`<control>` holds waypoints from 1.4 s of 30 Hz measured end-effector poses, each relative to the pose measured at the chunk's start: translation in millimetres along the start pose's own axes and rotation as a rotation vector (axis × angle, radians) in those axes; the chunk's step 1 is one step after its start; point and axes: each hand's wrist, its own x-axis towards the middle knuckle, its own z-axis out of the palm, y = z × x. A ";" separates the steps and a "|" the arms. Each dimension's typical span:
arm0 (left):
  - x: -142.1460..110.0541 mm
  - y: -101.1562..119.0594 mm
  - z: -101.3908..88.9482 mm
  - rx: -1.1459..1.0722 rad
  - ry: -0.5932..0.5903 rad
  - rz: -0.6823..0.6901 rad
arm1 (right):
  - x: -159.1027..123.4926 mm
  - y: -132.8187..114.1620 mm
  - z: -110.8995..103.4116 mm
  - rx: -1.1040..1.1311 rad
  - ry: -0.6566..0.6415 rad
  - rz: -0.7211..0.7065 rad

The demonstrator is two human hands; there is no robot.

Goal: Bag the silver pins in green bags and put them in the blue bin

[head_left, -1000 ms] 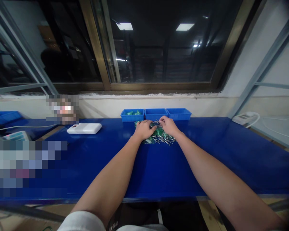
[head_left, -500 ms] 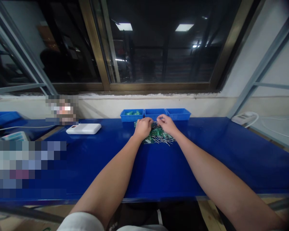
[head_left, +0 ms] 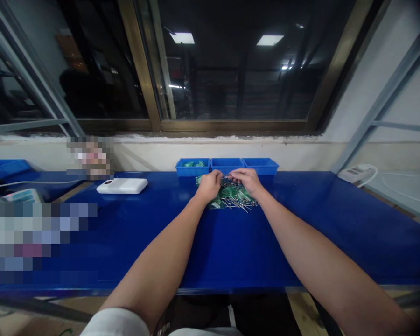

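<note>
A loose pile of long thin metal rods (head_left: 237,204), like screws or nails, lies with green plastic bags (head_left: 231,191) on the blue table. Over the pile's left side, my left hand (head_left: 210,184) is closed in a pinch. Across from it, my right hand (head_left: 248,179) pinches with thumb and fingers together. A thin metal rod (head_left: 226,176) shows between the two sets of fingertips, and both hands appear to grip it; its ends are hidden.
Behind the pile stand three joined blue bins (head_left: 227,164); the left one holds green bags. To the left lies a white power bank (head_left: 122,185). A white power strip (head_left: 353,172) with a cable sits at the right end of the blue table (head_left: 238,252).
My right hand has turned and its fingers have stretched out more toward the left hand, where a rod now shows. My left hand stays almost in place.
</note>
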 end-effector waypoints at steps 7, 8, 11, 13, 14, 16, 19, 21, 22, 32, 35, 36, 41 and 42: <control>1.2 -4.6 0.4 0.021 0.114 -0.076 | 0.3 -4.4 -11.4 -0.571 0.343 -0.114; 1.2 -5.7 0.4 0.028 0.121 -0.088 | 0.2 -3.3 -13.9 -0.681 0.378 -0.117; 1.2 -8.5 0.9 0.038 0.112 -0.102 | 0.6 1.2 -20.6 -0.896 0.449 -0.097; 1.2 -9.8 1.8 0.040 0.103 -0.094 | 1.8 4.0 -24.3 -0.969 0.481 -0.060; 1.3 -10.3 2.3 0.043 0.096 -0.089 | 2.5 5.3 -26.0 -0.996 0.488 -0.037; 1.3 -11.0 3.4 0.056 0.080 -0.082 | 3.9 7.6 -29.0 -1.037 0.476 0.014; 1.1 -11.5 4.4 0.084 0.051 -0.070 | 5.3 12.0 -32.0 -1.065 0.410 0.081; 0.9 -11.6 4.5 0.103 0.030 -0.070 | 5.8 15.7 -32.6 -1.061 0.355 0.123; 0.8 -11.7 4.5 0.112 0.017 -0.069 | 6.0 17.5 -32.5 -1.053 0.329 0.143; 1.2 -14.7 6.2 0.205 -0.068 -0.042 | 7.9 19.7 -25.0 -0.984 0.348 0.051; 0.1 -13.7 7.1 0.224 -0.114 -0.042 | 6.0 16.8 -18.0 -0.974 0.232 0.024; -0.4 -13.4 7.5 0.227 -0.131 -0.035 | 4.8 15.8 -15.1 -0.978 0.168 0.017; -2.0 -14.6 9.9 0.246 -0.197 0.023 | -1.4 13.0 -1.6 -1.020 -0.107 0.007; -2.1 -15.1 10.1 0.247 -0.207 0.031 | -1.8 12.9 -0.2 -1.019 -0.136 -0.005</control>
